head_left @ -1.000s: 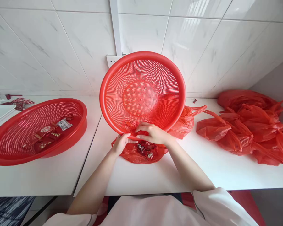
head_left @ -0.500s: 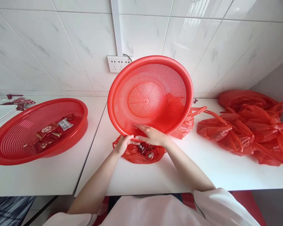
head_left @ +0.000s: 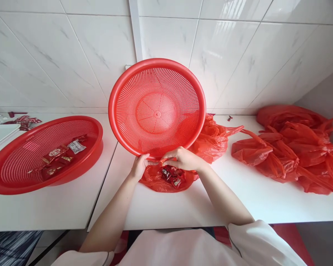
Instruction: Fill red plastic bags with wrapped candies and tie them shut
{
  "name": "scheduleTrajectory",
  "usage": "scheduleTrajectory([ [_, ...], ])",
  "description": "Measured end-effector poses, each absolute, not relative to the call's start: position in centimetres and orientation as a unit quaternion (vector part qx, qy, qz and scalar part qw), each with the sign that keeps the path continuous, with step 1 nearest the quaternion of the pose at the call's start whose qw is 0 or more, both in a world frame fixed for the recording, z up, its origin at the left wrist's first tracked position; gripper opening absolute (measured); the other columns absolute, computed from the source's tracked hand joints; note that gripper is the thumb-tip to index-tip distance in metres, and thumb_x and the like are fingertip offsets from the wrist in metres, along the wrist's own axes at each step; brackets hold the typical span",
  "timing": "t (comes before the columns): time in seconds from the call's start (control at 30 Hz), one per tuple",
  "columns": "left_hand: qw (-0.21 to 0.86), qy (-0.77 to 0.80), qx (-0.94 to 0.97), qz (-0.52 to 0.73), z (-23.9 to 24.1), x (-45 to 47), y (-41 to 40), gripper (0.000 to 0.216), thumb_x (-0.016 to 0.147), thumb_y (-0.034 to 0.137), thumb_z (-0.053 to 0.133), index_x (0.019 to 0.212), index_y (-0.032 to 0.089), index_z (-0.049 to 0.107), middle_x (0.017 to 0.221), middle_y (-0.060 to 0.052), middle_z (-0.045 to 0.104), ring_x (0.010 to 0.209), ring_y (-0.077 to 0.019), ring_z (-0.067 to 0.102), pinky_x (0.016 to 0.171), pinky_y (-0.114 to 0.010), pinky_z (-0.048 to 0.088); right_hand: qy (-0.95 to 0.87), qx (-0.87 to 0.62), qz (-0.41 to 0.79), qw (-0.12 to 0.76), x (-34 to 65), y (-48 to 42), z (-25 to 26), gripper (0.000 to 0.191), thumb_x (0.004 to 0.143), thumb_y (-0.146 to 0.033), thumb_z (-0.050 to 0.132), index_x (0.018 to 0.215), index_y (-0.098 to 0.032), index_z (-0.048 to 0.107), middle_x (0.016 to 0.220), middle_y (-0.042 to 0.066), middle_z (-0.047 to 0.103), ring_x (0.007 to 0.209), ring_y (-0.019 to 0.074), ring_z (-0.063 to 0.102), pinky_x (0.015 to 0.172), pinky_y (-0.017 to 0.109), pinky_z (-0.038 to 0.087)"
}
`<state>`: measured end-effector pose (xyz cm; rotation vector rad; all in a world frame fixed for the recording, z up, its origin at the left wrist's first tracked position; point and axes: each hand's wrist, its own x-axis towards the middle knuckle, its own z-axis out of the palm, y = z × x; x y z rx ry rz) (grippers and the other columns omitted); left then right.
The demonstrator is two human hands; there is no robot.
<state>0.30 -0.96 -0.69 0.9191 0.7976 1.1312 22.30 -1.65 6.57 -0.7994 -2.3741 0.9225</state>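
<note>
A round red plastic mesh basket (head_left: 157, 111) is tipped up on its side, its hollow facing me; I see no packets in it. My left hand (head_left: 140, 167) is closed on its lower front rim, thumb over the edge. Below lies a red plastic bag (head_left: 159, 186) with its mouth spread, holding several small dark red wrapped packets (head_left: 176, 177). My right hand (head_left: 181, 159) is above the bag's far edge, just under the basket's rim. Its fingers are pinched together on what looks like the thin film of the bag; the fingertips are partly hidden.
At left, another red mesh basket (head_left: 93, 147) holds several wrapped packets (head_left: 57, 153). Several filled red bags (head_left: 291, 151) crowd the right side. Another red bag (head_left: 211, 144) stands right behind the open one. A tiled wall (head_left: 238, 66) closes off the white table (head_left: 222, 210).
The tipped basket has shifted left and slightly up, uncovering more of the bag behind. My right hand has come out of the basket down to the open bag's edge, fingers now pinched.
</note>
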Motion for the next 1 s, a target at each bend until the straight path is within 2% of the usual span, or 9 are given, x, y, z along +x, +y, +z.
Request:
scheduleTrajectory([
  [0.07,0.676,0.352,0.414,0.498,-0.7,0.2,-0.9,0.029,0.081,0.032,0.055,0.100,0.014,0.067,0.105,-0.011,0.071,0.099,-0.0276,0.066,0.074,-0.040,0.058,-0.869,-0.318,0.311,0.217,22.0,-1.6,6.3,0.018,0.090,-0.034,0.059,0.094,-0.022,0.072,0.085,0.002,0.074,0.072,0.0139,0.066,0.067,0.024,0.046],
  [0.2,0.668,0.354,0.410,0.510,-0.8,0.1,-0.8,0.030,0.079,0.032,0.058,0.102,0.015,0.066,0.106,-0.011,0.070,0.100,-0.0270,0.066,0.072,-0.039,0.059,-0.867,-0.379,0.238,0.221,21.6,-1.6,6.2,0.035,0.095,-0.040,0.049,0.076,-0.019,0.069,0.070,0.003,0.069,0.059,0.0122,0.059,0.060,0.024,0.040],
  [0.43,0.666,0.342,0.360,0.557,-0.3,0.0,-0.6,0.027,0.079,0.026,0.057,0.105,0.019,0.060,0.107,-0.005,0.069,0.095,-0.0227,0.066,0.071,-0.038,0.060,-0.820,-0.459,0.268,0.211,24.1,-1.7,7.5,0.031,0.096,-0.021,0.038,0.119,-0.023,0.059,0.063,-0.002,0.063,0.054,0.0120,0.062,0.063,0.025,0.046],
  [0.53,0.675,0.341,0.338,0.560,0.5,-0.5,-0.6,0.022,0.080,0.026,0.055,0.099,0.018,0.061,0.100,-0.005,0.070,0.089,-0.0203,0.067,0.072,-0.036,0.060,-0.820,-0.488,0.206,0.217,25.6,-1.7,7.9,0.041,0.090,-0.016,0.044,0.129,-0.026,0.052,0.080,0.001,0.067,0.064,0.0150,0.064,0.066,0.028,0.049],
  [0.63,0.671,0.353,0.349,0.551,1.9,-0.9,-0.8,0.020,0.080,0.029,0.055,0.093,0.015,0.062,0.090,-0.007,0.070,0.085,-0.0215,0.067,0.072,-0.037,0.060,-0.815,-0.466,0.167,0.300,25.9,-1.7,8.2,0.038,0.088,-0.020,0.052,0.125,-0.028,0.052,0.110,0.006,0.063,0.084,0.0184,0.066,0.077,0.032,0.053],
  [0.7,0.656,0.358,0.384,0.542,3.2,-1.0,-1.2,0.026,0.081,0.034,0.055,0.097,0.015,0.062,0.096,-0.009,0.070,0.091,-0.0242,0.067,0.073,-0.037,0.060,-0.794,-0.456,0.150,0.373,25.5,-1.6,8.2,0.031,0.085,-0.027,0.060,0.116,-0.026,0.055,0.117,0.008,0.059,0.094,0.0207,0.064,0.084,0.035,0.053],
  [0.83,0.591,0.353,0.480,0.544,5.8,-2.7,-2.9,0.048,0.079,0.049,0.059,0.119,0.022,0.057,0.114,-0.010,0.066,0.102,-0.0281,0.065,0.075,-0.040,0.059,-0.714,-0.485,0.110,0.493,24.9,-1.7,8.5,0.032,0.076,-0.032,0.070,0.103,-0.024,0.053,0.100,0.005,0.063,0.083,0.0196,0.063,0.079,0.035,0.057],
  [0.9,0.520,0.395,0.510,0.561,6.5,-4.9,-4.2,0.059,0.077,0.053,0.061,0.128,0.024,0.051,0.111,-0.010,0.068,0.096,-0.0272,0.067,0.075,-0.041,0.058,-0.677,-0.501,0.091,0.531,25.1,-1.9,8.8,0.034,0.073,-0.032,0.071,0.100,-0.024,0.053,0.093,0.003,0.063,0.077,0.0174,0.062,0.074,0.032,0.057],
  [1.0,0.350,0.573,0.490,0.556,5.9,-9.9,-6.2,0.061,0.081,0.046,0.061,0.136,0.024,0.046,0.095,-0.007,0.070,0.080,-0.0222,0.068,0.080,-0.046,0.056,-0.632,-0.513,0.067,0.577,25.8,-2.1,9.3,0.035,0.070,-0.031,0.072,0.099,-0.023,0.053,0.092,0.002,0.062,0.075,0.0161,0.062,0.071,0.030,0.055],
])
